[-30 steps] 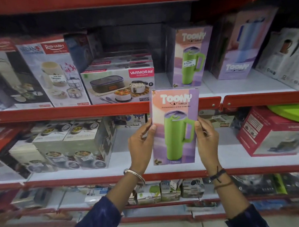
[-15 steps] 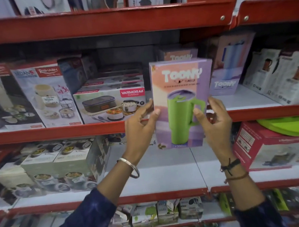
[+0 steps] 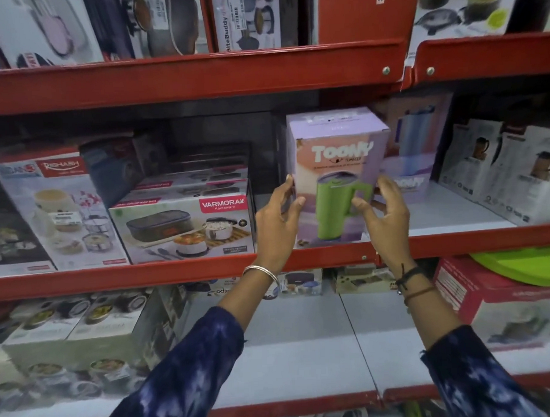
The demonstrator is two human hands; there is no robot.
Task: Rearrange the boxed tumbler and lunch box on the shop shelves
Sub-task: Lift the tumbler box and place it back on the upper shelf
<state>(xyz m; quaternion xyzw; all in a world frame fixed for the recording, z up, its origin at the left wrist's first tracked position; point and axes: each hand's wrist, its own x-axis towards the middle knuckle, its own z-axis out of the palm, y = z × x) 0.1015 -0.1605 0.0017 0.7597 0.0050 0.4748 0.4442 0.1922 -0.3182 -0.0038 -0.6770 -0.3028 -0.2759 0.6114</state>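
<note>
Head view has the tumbler box (image 3: 338, 177) standing upright at the front of the middle shelf (image 3: 163, 273), its base seemingly down on the shelf board just behind the red lip. Left hand (image 3: 279, 222) cups the box's left edge, thumb across the front face and fingers wrapped round the side; right hand (image 3: 382, 214) sits at the right edge with fingers curled and half spread, fingertips touching the front, more steadying than squeezing. My read is light, stiff cardboard with a smooth printed skin, so it could slide in the palms; flat pressure low on the two side walls looks safer than pinching the corners, which would dent. Lunch box (image 3: 186, 224) sits to the left, close by with a dark gap between them. Just behind on the right stands another tumbler box (image 3: 419, 158), near enough to be nudged. Overhead, the upper shelf beam (image 3: 198, 79) leaves clear room above the box top.
</note>
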